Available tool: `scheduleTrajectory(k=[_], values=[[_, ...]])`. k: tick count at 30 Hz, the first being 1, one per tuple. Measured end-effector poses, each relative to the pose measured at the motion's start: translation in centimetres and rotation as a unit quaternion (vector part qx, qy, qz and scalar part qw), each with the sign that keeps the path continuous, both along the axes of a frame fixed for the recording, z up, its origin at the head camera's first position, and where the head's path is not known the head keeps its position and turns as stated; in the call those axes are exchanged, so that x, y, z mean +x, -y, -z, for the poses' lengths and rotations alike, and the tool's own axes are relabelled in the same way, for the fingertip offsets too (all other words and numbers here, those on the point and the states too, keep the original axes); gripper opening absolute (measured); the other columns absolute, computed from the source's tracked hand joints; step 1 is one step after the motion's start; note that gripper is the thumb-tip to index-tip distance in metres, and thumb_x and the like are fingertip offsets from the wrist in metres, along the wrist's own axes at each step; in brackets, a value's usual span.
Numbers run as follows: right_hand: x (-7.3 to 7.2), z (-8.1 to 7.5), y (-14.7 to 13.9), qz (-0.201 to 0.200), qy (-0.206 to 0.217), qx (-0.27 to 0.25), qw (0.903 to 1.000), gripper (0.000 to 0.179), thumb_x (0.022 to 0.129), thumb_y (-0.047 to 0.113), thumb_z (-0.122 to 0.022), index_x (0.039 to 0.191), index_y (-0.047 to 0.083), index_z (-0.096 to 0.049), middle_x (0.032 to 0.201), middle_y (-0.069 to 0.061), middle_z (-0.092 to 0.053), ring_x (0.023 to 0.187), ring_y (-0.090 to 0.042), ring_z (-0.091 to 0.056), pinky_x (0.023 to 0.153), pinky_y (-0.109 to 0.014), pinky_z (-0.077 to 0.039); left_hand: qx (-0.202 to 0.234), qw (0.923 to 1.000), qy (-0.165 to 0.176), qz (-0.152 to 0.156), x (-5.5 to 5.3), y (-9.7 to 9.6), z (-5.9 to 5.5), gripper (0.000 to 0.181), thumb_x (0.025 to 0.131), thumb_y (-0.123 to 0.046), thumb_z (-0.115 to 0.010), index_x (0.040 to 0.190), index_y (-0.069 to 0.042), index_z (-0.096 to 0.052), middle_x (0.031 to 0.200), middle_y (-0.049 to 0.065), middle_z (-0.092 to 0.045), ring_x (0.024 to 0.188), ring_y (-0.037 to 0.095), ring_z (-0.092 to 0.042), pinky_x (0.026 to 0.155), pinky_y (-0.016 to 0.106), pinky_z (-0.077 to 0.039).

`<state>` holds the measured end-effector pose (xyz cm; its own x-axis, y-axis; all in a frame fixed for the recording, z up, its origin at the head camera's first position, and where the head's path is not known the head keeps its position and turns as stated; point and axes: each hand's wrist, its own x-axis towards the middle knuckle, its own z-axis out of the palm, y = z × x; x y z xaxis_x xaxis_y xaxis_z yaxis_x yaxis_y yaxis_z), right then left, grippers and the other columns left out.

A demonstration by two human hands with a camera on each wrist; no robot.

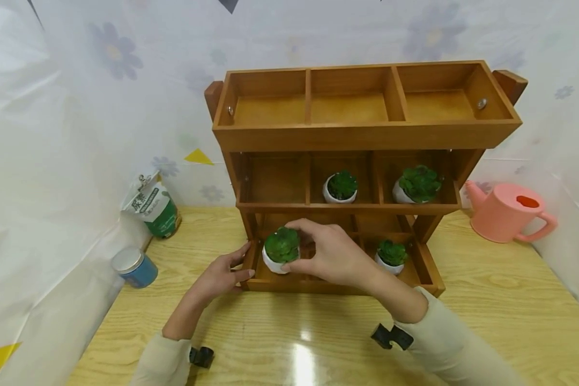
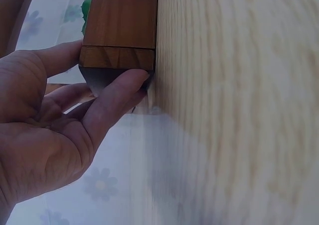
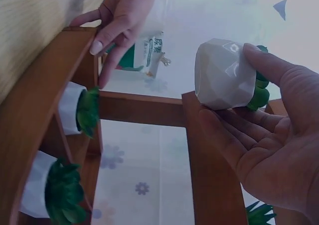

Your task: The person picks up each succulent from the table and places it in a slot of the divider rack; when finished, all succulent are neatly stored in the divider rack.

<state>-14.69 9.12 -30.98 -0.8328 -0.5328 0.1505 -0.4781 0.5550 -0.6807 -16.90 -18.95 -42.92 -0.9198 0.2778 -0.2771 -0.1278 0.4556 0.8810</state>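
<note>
My right hand (image 1: pixel 335 254) pinches a small potted succulent (image 1: pixel 282 246) between thumb and fingers, above the left part of the bottom tier. Its white faceted pot (image 3: pixel 224 75) shows side-on in the right wrist view, leaves pointing right. With thumb and fingers, my left hand (image 1: pixel 219 279) grips the front left corner of the wooden plant stand (image 1: pixel 366 136); the left wrist view shows the wooden corner (image 2: pixel 117 58) between them. Another succulent (image 1: pixel 391 254) sits at the right of the bottom tier. Two potted plants stand in that tier in the right wrist view, one nearer plant (image 3: pixel 62 192) below the other.
The middle tier bears a succulent in its centre compartment (image 1: pixel 340 187) and one at the right (image 1: pixel 417 185). A pink watering can (image 1: pixel 506 212) stands right of the stand. At left are a green-white bag (image 1: pixel 154 206) with a clip and a blue jar (image 1: pixel 137 268).
</note>
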Motion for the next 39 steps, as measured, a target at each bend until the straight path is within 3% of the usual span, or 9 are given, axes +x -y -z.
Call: scheduleTrajectory(k=[9, 20, 33, 39], values=[[-0.6, -1.7, -1.1, 0.012, -0.03, -0.005, 0.9995, 0.07, 0.083, 0.035, -0.085, 0.142, 0.014, -0.055, 0.112, 0.005, -0.073, 0.097, -0.01, -0.071, 0.082, -0.032, -0.06, -0.001, 1.0, 0.002, -0.001, 0.1, -0.1, -0.1, 0.072, 0.102, -0.015, -0.062, 0.163, -0.026, -0.025, 0.162, 0.028, -0.029, 0.133, 0.039, -0.056, 0.082, 0.042, -0.063], [-1.8, -3.6, -1.5, 0.032, -0.054, -0.006, 0.998, 0.066, 0.082, 0.034, -0.086, 0.138, 0.015, -0.058, 0.106, 0.005, -0.073, 0.093, -0.009, -0.07, 0.08, -0.034, -0.06, -0.004, 1.0, 0.004, -0.003, 0.0, -0.2, -0.1, 0.072, 0.102, -0.016, -0.062, 0.163, -0.026, -0.024, 0.163, 0.026, -0.03, 0.133, 0.038, -0.056, 0.083, 0.043, -0.062], [-4.2, -5.6, -0.4, 0.059, -0.078, -0.003, 0.9952, 0.067, 0.085, 0.034, -0.084, 0.141, 0.012, -0.055, 0.108, -0.001, -0.073, 0.094, -0.015, -0.07, 0.081, -0.037, -0.06, -0.001, 0.9999, 0.011, -0.001, 0.1, -0.1, -0.2, 0.072, 0.103, -0.018, -0.061, 0.163, -0.027, -0.023, 0.163, 0.025, -0.029, 0.133, 0.038, -0.055, 0.085, 0.044, -0.062], [-5.3, -6.2, 0.8, 0.077, -0.088, 0.019, 0.993, 0.07, 0.086, 0.036, -0.082, 0.145, 0.012, -0.052, 0.103, -0.003, -0.07, 0.086, -0.018, -0.064, 0.073, -0.035, -0.054, 0.004, 0.9999, 0.01, 0.0, 0.0, 0.0, -0.1, 0.072, 0.103, -0.017, -0.061, 0.163, -0.027, -0.023, 0.163, 0.025, -0.03, 0.134, 0.039, -0.055, 0.085, 0.044, -0.062]])
